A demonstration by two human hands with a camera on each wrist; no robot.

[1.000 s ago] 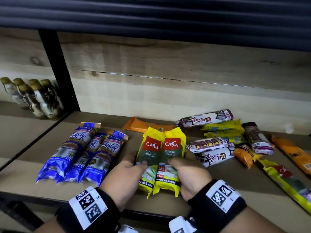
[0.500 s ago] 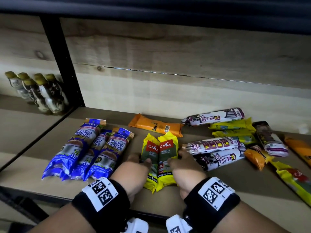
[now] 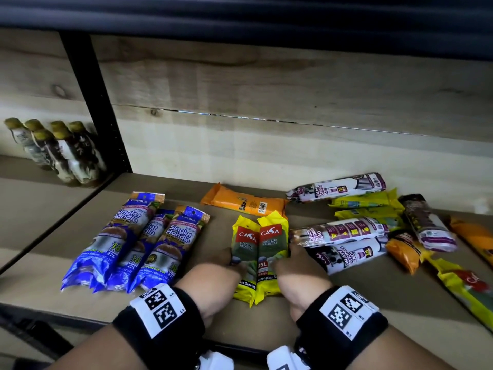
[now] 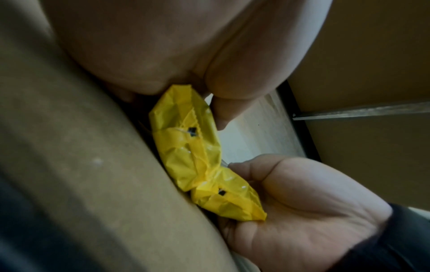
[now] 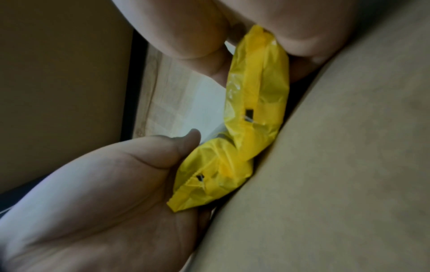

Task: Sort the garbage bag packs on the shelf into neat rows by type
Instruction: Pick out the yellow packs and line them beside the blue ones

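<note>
Two yellow CASA packs lie side by side on the wooden shelf (image 3: 333, 303). My left hand (image 3: 226, 261) grips the left yellow pack (image 3: 244, 252) at its outer edge. My right hand (image 3: 289, 253) grips the right yellow pack (image 3: 272, 244) the same way. The left wrist view shows my left hand (image 4: 177, 99) with thumb and fingers round its pack (image 4: 186, 136). The right wrist view shows my right hand (image 5: 258, 60) pinching its pack (image 5: 256, 95). Three blue Singlet Handle packs (image 3: 133, 241) form a row to the left.
An orange pack (image 3: 245, 202) lies behind the yellow pair. White draw string packs (image 3: 338, 231), more yellow packs (image 3: 368, 201) and orange packs (image 3: 402, 249) lie mixed at the right. Another yellow pack (image 3: 466, 287) sits far right. Bottles (image 3: 61, 153) stand beyond a black post (image 3: 98, 102).
Both hands have lowered the two yellow packs away from me onto the shelf, between the blue row and the draw string packs. Grips are unchanged.
</note>
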